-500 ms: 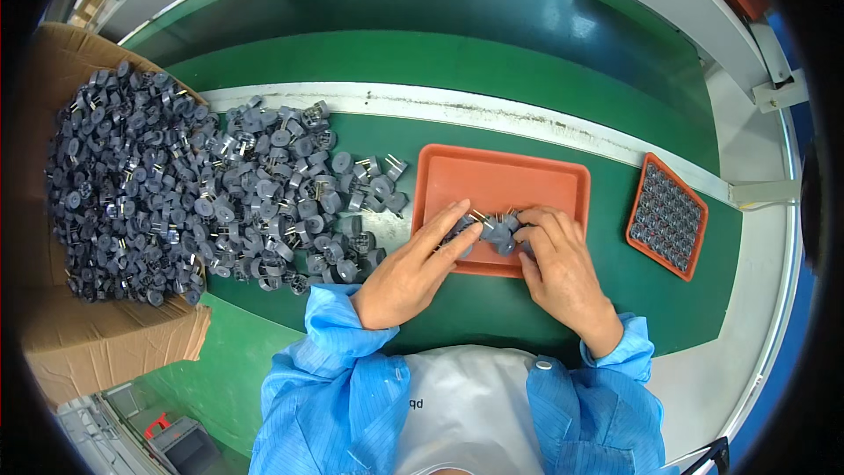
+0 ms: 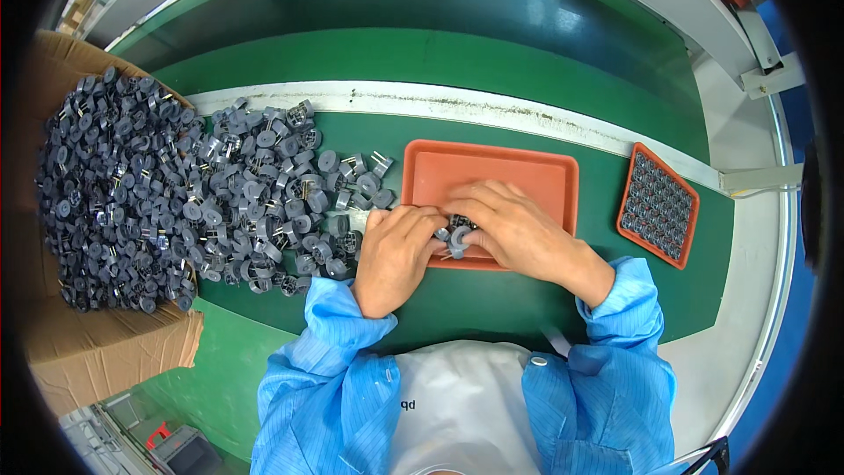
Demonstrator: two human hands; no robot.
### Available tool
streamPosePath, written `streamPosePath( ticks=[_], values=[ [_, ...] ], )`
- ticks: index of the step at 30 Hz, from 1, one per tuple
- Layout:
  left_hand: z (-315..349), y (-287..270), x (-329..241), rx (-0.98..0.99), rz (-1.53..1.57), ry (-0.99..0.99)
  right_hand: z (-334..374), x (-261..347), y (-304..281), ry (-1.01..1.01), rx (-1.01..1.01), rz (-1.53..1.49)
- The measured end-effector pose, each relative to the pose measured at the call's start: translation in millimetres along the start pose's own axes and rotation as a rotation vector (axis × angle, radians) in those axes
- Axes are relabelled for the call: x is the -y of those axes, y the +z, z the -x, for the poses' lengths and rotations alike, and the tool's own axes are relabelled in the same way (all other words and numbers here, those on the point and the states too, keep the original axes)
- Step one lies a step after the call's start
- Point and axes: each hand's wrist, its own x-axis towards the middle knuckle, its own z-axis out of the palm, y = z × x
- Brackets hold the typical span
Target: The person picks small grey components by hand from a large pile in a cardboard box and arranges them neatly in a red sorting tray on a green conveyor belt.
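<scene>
Orange tray (image 2: 541,180), rectangular and shallow: located at the middle of the green table (image 2: 686,299), with one long side toward the table's near edge and the other toward the white strip (image 2: 492,113) along the far edge. Both hands are positioned at this tray, close together at its near left corner. The left hand (image 2: 396,255) is placed over the left rim, fingers bent inward; the right hand (image 2: 527,233) reaches across from the right, back upward, thumb below the arched fingers. Several small grey plugs (image 2: 456,237) are located between the two hands, inside the same corner, partly covered by the fingers. Whether either hand is clamped on a plug, or only touching it, cannot be told, nor whether the fingertips meet. Each wrist is covered by a blue sleeve (image 2: 620,299). On the left part of the table is a loose heap of grey plugs (image 2: 255,193), metal pins pointing in various directions; it is continuous with the contents of the cardboard box (image 2: 114,343) at the table's left end. Near the right end, close to the strip, a smaller orange tray (image 2: 647,244) lies at an angle, filled with dark pieces (image 2: 658,202) arranged in rows.
</scene>
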Motion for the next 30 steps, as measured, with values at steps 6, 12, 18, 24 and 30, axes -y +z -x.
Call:
streamPosePath(
  ticks=[6,12,18,24,30],
  values=[
    [-4.3,6.6,-6.1,-0.086,-0.149,-0.026,13.0,-13.9,9.4,0.156,-0.129,-0.009],
    [-32.2,12.9,9.0,-0.162,-0.298,0.022,13.1,-4.6,12.0,0.165,-0.153,0.134],
    [-46.1,14.6,18.3,-0.161,-0.018,-0.085,19.6,-18.0,13.3,0.224,-0.11,0.038],
    [-46.9,24.8,24.6,-0.231,-0.067,-0.031,20.5,-14.8,-6.3,0.203,0.044,0.131],
    [-42.5,3.3,11.0,-0.331,-0.173,0.033,6.6,1.7,-19.3,0.061,0.034,0.238]
  ],
)
